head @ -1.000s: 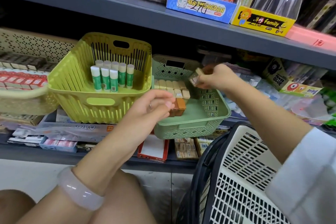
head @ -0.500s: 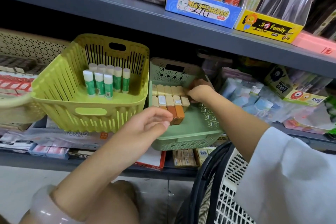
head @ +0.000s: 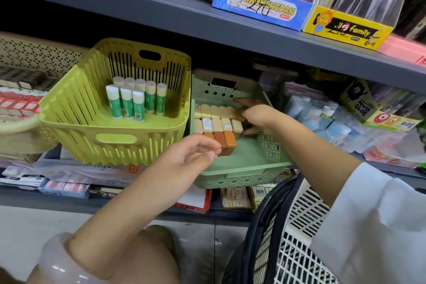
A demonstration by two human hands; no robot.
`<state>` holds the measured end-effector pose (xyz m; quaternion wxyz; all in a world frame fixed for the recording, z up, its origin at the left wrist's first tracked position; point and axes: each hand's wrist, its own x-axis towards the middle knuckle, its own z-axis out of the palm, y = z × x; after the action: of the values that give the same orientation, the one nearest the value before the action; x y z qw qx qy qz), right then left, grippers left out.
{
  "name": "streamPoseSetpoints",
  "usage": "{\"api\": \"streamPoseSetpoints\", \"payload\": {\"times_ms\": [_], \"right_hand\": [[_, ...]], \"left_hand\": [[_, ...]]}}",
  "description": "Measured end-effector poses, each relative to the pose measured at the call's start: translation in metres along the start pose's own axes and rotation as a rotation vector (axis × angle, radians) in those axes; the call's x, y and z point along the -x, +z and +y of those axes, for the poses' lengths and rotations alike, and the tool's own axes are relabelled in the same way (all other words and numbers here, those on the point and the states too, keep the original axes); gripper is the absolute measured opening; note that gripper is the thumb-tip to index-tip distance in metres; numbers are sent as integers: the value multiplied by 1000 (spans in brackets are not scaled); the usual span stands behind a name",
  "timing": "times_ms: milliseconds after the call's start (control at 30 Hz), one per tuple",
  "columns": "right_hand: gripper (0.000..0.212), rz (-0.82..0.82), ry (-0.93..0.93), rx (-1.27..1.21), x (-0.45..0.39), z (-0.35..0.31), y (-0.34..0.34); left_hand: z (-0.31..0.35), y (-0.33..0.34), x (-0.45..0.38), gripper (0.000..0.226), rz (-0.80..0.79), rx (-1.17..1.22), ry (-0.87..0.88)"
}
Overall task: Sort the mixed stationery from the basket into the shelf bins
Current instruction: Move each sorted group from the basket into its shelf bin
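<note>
A pale green bin [head: 242, 169] on the shelf holds two rows of beige blocks [head: 216, 123] and a short front row of orange-brown blocks [head: 227, 139]. My left hand [head: 189, 159] pinches the left orange-brown block with thumb and fingertips. My right hand [head: 258, 117] is inside the bin at the right end of the beige rows, fingers curled round a small beige block that it mostly hides. The white basket [head: 302, 244] with a black rim stands at lower right; its contents are out of view.
A yellow-green bin [head: 115, 138] with several green glue sticks [head: 136, 101] sits left of the pale green one. A beige perforated bin [head: 20, 127] is further left. Packets lie under the bins, glue packs [head: 359, 101] to the right, display boxes [head: 260, 4] on the shelf above.
My right hand carried a small block from above the bin's right wall down to the end of the beige rows. The left hand stayed at the orange-brown blocks.
</note>
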<state>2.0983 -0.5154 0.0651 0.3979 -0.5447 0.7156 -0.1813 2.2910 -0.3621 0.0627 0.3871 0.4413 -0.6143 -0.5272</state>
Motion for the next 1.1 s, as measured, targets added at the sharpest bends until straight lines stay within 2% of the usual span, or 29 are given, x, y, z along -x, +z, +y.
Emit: {"api": "streamPoseSetpoints", "payload": {"times_ms": [133, 267, 400, 467, 533, 600, 667, 733, 900, 1100], "right_hand": [[45, 78, 117, -64, 6, 4, -2], [35, 30, 42, -47, 13, 11, 6], [38, 3, 9, -12, 18, 13, 4], [34, 52, -122, 177, 22, 13, -1], [22, 86, -363, 381, 31, 11, -5], [16, -71, -583, 497, 46, 6, -3], [23, -215, -704, 667, 56, 2, 8], [32, -190, -803, 858, 57, -3, 21], [39, -74, -891, 1003, 49, -11, 45], [39, -59, -891, 953, 43, -9, 48]], "left_hand": [[1, 0, 0, 19, 31, 19, 4], [3, 1, 1, 19, 48, 17, 15], [6, -1, 2, 24, 126, 56, 11], [8, -2, 3, 24, 183, 53, 11], [8, -3, 5, 24, 236, 21, -3], [5, -4, 5, 23, 261, -49, -40], [3, -4, 5, 24, 251, -101, -84], [2, -4, 5, 25, 245, -130, -107], [1, -3, 6, 27, 237, -151, -119], [0, -5, 5, 28, 228, -133, -126]]}}
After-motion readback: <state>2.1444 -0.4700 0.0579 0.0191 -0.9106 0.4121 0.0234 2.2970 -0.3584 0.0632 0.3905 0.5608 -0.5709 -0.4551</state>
